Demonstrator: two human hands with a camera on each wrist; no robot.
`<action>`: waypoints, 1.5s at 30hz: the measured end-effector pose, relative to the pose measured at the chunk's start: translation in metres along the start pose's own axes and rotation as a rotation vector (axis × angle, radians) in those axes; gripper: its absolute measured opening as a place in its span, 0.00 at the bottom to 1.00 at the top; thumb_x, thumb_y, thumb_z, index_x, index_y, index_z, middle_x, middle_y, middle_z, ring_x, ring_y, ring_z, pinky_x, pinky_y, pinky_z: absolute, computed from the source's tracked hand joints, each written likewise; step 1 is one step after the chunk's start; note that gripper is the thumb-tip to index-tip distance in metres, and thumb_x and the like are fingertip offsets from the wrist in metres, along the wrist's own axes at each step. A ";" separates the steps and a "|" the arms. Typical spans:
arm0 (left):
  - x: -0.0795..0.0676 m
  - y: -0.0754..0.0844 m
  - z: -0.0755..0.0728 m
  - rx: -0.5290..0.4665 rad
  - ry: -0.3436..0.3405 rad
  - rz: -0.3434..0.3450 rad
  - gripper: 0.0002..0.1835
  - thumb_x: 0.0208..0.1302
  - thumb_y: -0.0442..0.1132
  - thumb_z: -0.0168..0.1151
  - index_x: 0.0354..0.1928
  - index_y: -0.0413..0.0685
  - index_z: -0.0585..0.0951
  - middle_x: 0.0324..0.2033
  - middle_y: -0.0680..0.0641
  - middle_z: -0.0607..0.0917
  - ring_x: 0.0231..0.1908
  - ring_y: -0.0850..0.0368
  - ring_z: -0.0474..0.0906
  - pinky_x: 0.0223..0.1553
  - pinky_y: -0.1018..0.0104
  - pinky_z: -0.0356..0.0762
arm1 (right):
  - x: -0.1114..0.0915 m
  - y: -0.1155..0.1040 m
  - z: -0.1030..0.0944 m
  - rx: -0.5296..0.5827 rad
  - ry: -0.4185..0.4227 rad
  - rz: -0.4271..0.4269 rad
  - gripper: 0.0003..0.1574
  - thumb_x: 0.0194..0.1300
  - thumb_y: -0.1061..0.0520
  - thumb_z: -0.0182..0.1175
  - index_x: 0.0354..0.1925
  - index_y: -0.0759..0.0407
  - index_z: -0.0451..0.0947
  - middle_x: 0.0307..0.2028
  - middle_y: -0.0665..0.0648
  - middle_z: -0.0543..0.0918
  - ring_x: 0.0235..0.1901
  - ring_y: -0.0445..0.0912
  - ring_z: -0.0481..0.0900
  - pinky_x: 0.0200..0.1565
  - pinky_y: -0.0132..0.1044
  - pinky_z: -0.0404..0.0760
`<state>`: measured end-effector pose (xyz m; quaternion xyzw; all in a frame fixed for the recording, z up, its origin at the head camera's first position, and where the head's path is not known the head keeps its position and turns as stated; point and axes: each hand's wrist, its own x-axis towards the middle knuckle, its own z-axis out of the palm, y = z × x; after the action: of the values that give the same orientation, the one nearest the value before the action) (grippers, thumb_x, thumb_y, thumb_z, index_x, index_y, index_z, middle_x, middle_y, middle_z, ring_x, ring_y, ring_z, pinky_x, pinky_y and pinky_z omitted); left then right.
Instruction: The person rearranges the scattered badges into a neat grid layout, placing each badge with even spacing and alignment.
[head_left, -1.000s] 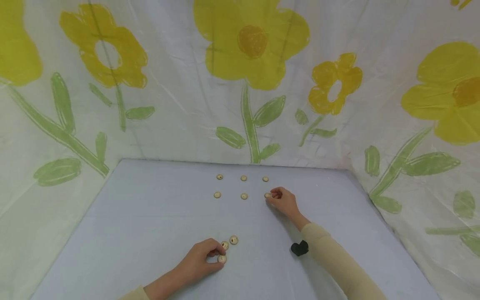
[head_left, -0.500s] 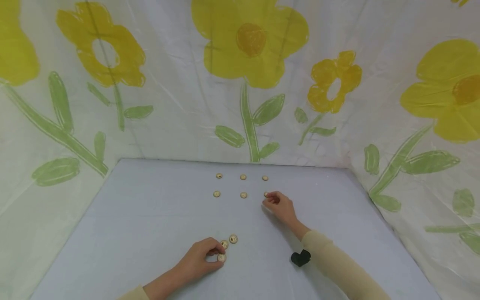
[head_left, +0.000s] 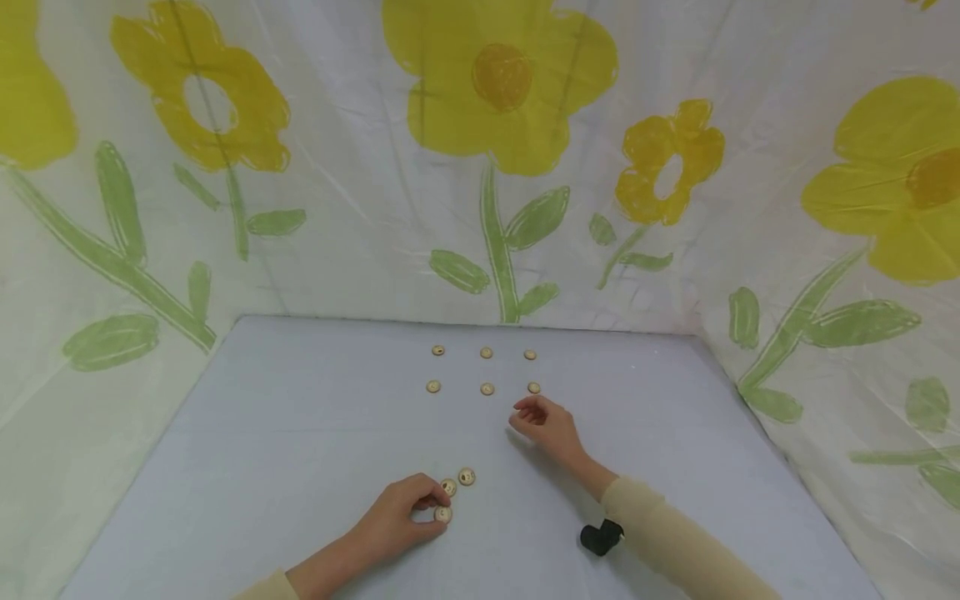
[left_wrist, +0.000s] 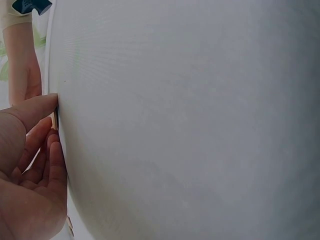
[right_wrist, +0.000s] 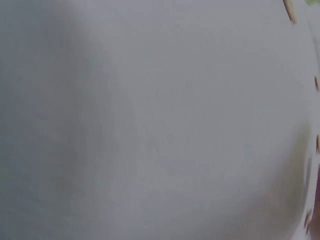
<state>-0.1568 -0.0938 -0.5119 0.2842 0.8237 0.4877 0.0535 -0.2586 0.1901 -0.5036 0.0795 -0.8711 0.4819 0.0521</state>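
Note:
My left hand (head_left: 396,518) pinches a small round wooden disc (head_left: 443,515) between thumb and fingers at the table's surface. In the left wrist view, that disc shows as a thin edge between the fingertips. Two more discs with dark marks lie right beyond it, one close to the fingers (head_left: 447,487) and another disc (head_left: 467,477) just to its right. Farther off, my right hand (head_left: 551,431) hovers with loosely bent fingers and nothing visible in them. Just beyond them lies the near-row right disc (head_left: 533,387), apart from the hand.
Several discs form two rows at the back, among them the far-left disc (head_left: 438,351) and the near-left disc (head_left: 433,387). A black object (head_left: 602,537) sits by the right sleeve. A flower-painted white sheet (head_left: 345,250) walls the pale table (head_left: 300,450).
The right hand has let go of the near-row right disc and drawn back toward me and slightly left. My left hand stays in place, still pinching its disc.

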 end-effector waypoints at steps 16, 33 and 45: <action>-0.001 0.002 0.000 -0.010 -0.004 -0.008 0.10 0.57 0.36 0.71 0.40 0.50 0.81 0.38 0.56 0.81 0.38 0.62 0.77 0.42 0.68 0.78 | -0.027 -0.017 0.021 0.026 -0.236 -0.063 0.13 0.58 0.55 0.70 0.41 0.55 0.82 0.30 0.46 0.81 0.31 0.39 0.77 0.35 0.30 0.78; 0.000 0.002 0.000 0.010 0.007 0.017 0.10 0.56 0.34 0.71 0.39 0.50 0.81 0.38 0.56 0.81 0.38 0.63 0.76 0.42 0.69 0.78 | -0.042 -0.031 0.034 -0.012 -0.364 -0.181 0.13 0.57 0.55 0.72 0.40 0.56 0.81 0.29 0.47 0.80 0.29 0.38 0.76 0.33 0.29 0.77; -0.001 0.001 -0.001 0.000 0.012 0.038 0.10 0.56 0.34 0.71 0.39 0.49 0.81 0.37 0.55 0.81 0.38 0.62 0.77 0.42 0.68 0.79 | -0.041 -0.032 0.039 -0.115 -0.420 -0.274 0.12 0.57 0.54 0.71 0.40 0.53 0.81 0.30 0.46 0.80 0.30 0.37 0.75 0.33 0.28 0.76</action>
<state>-0.1556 -0.0943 -0.5108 0.2969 0.8184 0.4904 0.0392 -0.2129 0.1439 -0.5050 0.2919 -0.8700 0.3927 -0.0607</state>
